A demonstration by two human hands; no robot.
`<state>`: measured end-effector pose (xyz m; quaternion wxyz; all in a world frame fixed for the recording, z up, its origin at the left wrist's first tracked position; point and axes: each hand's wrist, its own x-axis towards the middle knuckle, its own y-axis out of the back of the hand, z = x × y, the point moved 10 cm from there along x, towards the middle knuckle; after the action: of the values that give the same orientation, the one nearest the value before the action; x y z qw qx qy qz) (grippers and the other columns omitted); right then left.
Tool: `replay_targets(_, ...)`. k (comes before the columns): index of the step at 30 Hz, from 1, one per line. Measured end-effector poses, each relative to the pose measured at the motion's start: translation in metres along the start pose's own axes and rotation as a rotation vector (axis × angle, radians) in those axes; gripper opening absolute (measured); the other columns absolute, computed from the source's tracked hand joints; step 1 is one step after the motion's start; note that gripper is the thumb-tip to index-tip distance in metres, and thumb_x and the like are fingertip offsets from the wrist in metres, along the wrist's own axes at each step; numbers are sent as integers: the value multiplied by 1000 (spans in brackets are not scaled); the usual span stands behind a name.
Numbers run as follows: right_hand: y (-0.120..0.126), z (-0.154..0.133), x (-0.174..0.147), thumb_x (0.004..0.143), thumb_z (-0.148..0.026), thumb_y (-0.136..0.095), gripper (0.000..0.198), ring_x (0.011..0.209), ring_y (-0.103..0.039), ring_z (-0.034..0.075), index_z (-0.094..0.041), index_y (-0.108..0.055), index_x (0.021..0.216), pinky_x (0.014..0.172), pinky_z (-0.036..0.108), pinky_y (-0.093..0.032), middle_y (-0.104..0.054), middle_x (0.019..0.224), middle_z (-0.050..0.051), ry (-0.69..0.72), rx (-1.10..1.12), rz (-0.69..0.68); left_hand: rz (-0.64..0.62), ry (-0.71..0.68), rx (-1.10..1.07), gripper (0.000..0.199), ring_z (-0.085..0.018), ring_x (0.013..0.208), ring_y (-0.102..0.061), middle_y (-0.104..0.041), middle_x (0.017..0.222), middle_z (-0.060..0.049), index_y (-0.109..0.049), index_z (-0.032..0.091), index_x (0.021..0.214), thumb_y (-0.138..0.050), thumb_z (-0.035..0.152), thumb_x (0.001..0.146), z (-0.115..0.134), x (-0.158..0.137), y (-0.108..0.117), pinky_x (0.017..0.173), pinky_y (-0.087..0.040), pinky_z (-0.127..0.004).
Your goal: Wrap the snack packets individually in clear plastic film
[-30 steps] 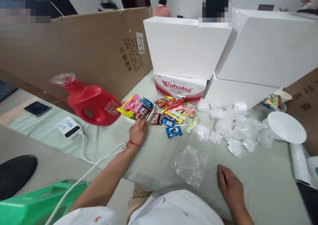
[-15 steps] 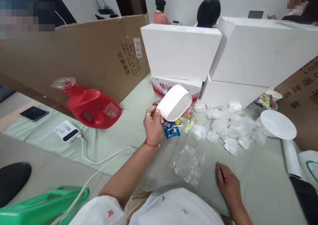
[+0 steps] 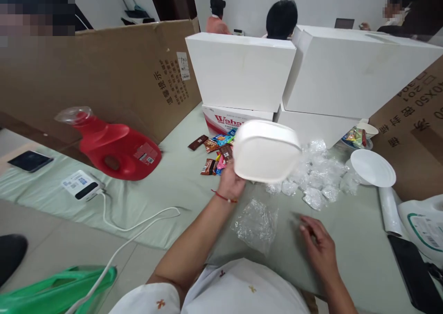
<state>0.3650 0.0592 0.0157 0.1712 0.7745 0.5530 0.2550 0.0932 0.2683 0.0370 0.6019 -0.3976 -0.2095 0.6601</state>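
My left hand [image 3: 232, 183] grips a white rectangular food container [image 3: 266, 153] by its left edge and holds it up over the table, its flat side facing me. Most of the fingers are hidden behind it. Below it, a crumpled clear plastic bag [image 3: 256, 224] lies on the cloth. To the right of the bag is my right hand [image 3: 319, 245], fingers loosely curled and a little apart, with nothing in it. Wrapped snacks [image 3: 209, 166] lie just beyond my left hand, partly covered by the container. Bunched clear plastic pieces [image 3: 314, 196] are spread to its right.
White boxes [image 3: 240, 74] are stacked at the back, between cardboard panels [image 3: 128, 69]. On the left lie a red jug [image 3: 114, 150], a white cabled device [image 3: 81, 184] and a phone [image 3: 30, 160]. On the right are a white bowl [image 3: 373, 168], a plastic roll [image 3: 390, 212] and a white jug [image 3: 424, 224].
My left hand has moved right with the container and turned it, uncovering more snacks on the left. My right hand's fingers have loosened and spread slightly. The view has shifted a little to the right.
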Motion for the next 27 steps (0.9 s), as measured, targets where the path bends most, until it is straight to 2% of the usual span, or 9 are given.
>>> replay_targets(2, 13, 0, 0, 90, -59, -64, 52, 78, -66, 22, -26, -64, 130, 70, 35, -56, -72, 99, 9, -55, 223, 25, -85, 187, 14, 22, -15, 65, -70, -73, 73, 0, -66, 18, 84, -80, 32, 75, -52, -32, -15, 61, -56, -25)
replay_targets(4, 21, 3, -4, 87, -65, -65, 60, 63, -59, 20, -27, -61, 133, 58, 32, -51, -70, 85, 7, -115, 438, 41, -125, 358, 47, 29, -18, 70, -72, -74, 75, -1, -68, 19, 87, -86, 32, 69, -102, -62, -18, 66, -59, -28)
replay_targets(7, 35, 9, -19, 87, -56, -71, 42, 46, -42, 11, -28, -67, 117, 46, 26, -39, -63, 72, 0, -232, 576, 114, -174, 456, 144, 34, -19, 76, -73, -75, 82, -4, -69, 18, 93, -83, 42, 73, -140, -91, -9, 71, -59, -31)
replay_targets(10, 58, 8, -30, 85, -48, -76, 27, 42, -31, 6, -25, -68, 98, 44, 22, -33, -51, 61, -6, -265, 565, 189, -240, 307, 461, 36, -16, 79, -70, -75, 99, -4, -67, 22, 110, -72, 47, 85, -124, -101, 15, 74, -57, -30)
replay_targets(12, 84, 3, -28, 87, -49, -74, 27, 45, -39, 9, -23, -67, 91, 46, 23, -36, -49, 59, -6, -231, 410, 232, -295, 48, 848, 34, -16, 80, -68, -73, 109, -5, -65, 23, 120, -65, 42, 91, -92, -101, 35, 77, -57, -32)
replay_targets(15, 140, -9, -15, 93, -46, -66, 25, 61, -57, 16, -22, -71, 99, 59, 28, -46, -62, 70, 0, -147, -57, 339, -514, -415, 1299, 21, -22, 104, -68, -73, 112, -9, -72, 22, 105, -56, 33, 97, -57, -116, 48, 91, -54, -38)
replay_targets(18, 184, -26, 8, 97, -40, -57, 26, 86, -67, 24, -22, -73, 106, 78, 34, -52, -73, 95, 8, -23, -537, 386, -625, -735, 1536, 19, -22, 103, -68, -74, 113, -8, -72, 23, 104, -54, 22, 98, -43, -140, 66, 88, -54, -36)
replay_targets(21, 210, -29, 36, 98, -33, -51, 28, 95, -68, 27, -20, -74, 107, 85, 38, -51, -75, 101, 11, 62, -800, 395, -665, -865, 1624, 20, -22, 106, -69, -74, 117, -8, -69, 22, 107, -52, 18, 98, -42, -158, 77, 87, -55, -35)
replay_targets(27, 249, 2, 110, 95, -26, -49, 31, 95, -65, 28, -16, -75, 108, 84, 38, -48, -73, 101, 13, 37, -993, 540, -661, -911, 1639, 20, -21, 105, -69, -74, 115, -8, -69, 22, 106, -51, 16, 98, -42, -160, 75, 87, -56, -35)
